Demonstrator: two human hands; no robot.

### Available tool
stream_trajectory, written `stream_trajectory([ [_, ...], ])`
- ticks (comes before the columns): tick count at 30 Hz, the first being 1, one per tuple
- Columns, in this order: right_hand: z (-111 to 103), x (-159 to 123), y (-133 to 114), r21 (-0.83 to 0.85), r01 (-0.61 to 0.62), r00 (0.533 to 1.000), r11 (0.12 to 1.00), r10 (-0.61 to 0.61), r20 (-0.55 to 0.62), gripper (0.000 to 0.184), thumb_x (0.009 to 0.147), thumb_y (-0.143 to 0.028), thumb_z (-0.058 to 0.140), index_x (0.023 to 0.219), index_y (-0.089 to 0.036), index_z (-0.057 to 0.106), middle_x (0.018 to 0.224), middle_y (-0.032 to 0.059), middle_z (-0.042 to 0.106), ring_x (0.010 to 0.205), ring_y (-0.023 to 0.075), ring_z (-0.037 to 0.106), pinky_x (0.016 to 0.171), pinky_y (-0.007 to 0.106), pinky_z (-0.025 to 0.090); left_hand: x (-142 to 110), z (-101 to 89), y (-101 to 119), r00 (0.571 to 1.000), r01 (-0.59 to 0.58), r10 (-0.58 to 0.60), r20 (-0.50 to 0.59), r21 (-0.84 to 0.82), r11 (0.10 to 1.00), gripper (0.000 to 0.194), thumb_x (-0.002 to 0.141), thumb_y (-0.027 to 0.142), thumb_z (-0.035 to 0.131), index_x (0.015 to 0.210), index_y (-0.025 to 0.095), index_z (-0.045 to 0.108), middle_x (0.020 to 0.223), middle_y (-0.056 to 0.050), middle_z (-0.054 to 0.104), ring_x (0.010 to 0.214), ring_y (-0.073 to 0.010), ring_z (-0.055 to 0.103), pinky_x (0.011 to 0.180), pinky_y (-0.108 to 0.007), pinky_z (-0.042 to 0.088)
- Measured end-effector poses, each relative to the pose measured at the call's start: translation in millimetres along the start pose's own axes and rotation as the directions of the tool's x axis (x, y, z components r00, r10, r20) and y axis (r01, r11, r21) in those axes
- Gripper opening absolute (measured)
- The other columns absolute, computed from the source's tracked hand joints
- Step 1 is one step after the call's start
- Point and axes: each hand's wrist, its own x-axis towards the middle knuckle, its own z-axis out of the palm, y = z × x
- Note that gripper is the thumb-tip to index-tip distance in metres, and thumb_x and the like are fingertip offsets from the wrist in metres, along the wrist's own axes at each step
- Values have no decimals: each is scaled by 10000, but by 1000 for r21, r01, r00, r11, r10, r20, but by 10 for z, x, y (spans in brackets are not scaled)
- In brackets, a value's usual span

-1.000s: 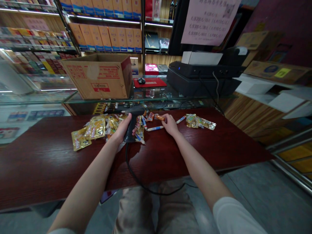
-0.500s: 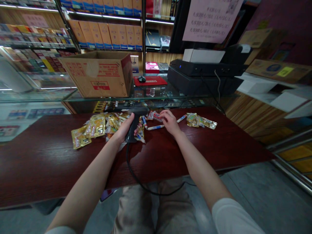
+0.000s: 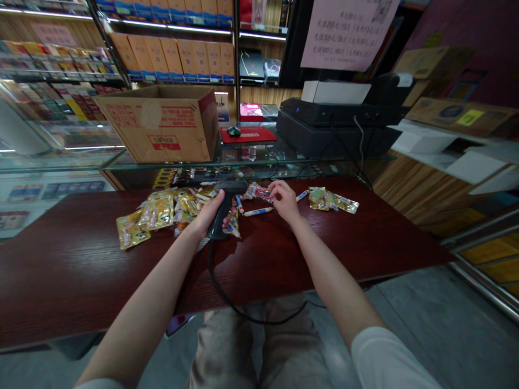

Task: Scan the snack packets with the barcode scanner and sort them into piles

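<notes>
A black corded barcode scanner (image 3: 221,216) is gripped in my left hand (image 3: 207,216), its head tilted toward the right. The fingers of my right hand (image 3: 285,202) are pinched at the right end of a red-and-clear wrapped snack packet (image 3: 263,193). Just below that packet lies a blue-and-white marker-like tube (image 3: 258,212), and a similar tube (image 3: 302,195) shows to the right of my hand. Left of the scanner, gold snack packets (image 3: 159,209) are heaped on the dark wooden table (image 3: 267,259). Two or so gold packets (image 3: 332,200) lie on the right.
An open cardboard box (image 3: 162,127) stands on the glass counter behind the table. A mouse (image 3: 234,131) rests on a red mat (image 3: 255,135). Black till equipment (image 3: 340,127) sits at the back right. The scanner's cable (image 3: 243,316) hangs over the table's front edge.
The scanner's head has turned slightly and shows more clearly. My right hand's fingers have closed on the red packet's end. The whole view has shifted a little.
</notes>
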Motion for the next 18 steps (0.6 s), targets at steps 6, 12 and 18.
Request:
stream_trajectory([
  [6,18,-1,19,6,-26,1000,1000,26,-10,192,712,-43,517,634,-219,509,986,64,609,1001,219,589,910,392,462,27,-43,-61,999,-5,3,48,52,999,464,847,610,581,841,148,630,685,-65,658,368,-87,456,331,-228,340],
  [12,8,-2,4,-48,7,1000,999,-7,-11,188,750,-55,522,658,-219,526,985,68,604,998,214,586,916,376,463,13,9,-67,999,-30,27,32,75,997,498,834,638,580,792,144,623,636,-63,641,363,-86,446,324,-222,337],
  [18,-130,22,191,-226,-144,988,963,126,-93,228,766,-30,457,747,-199,608,991,98,576,979,229,571,923,368,458,17,-12,-2,1000,3,-4,-31,-19,1000,568,854,672,520,909,121,646,551,-22,566,343,-83,424,330,-217,341],
])
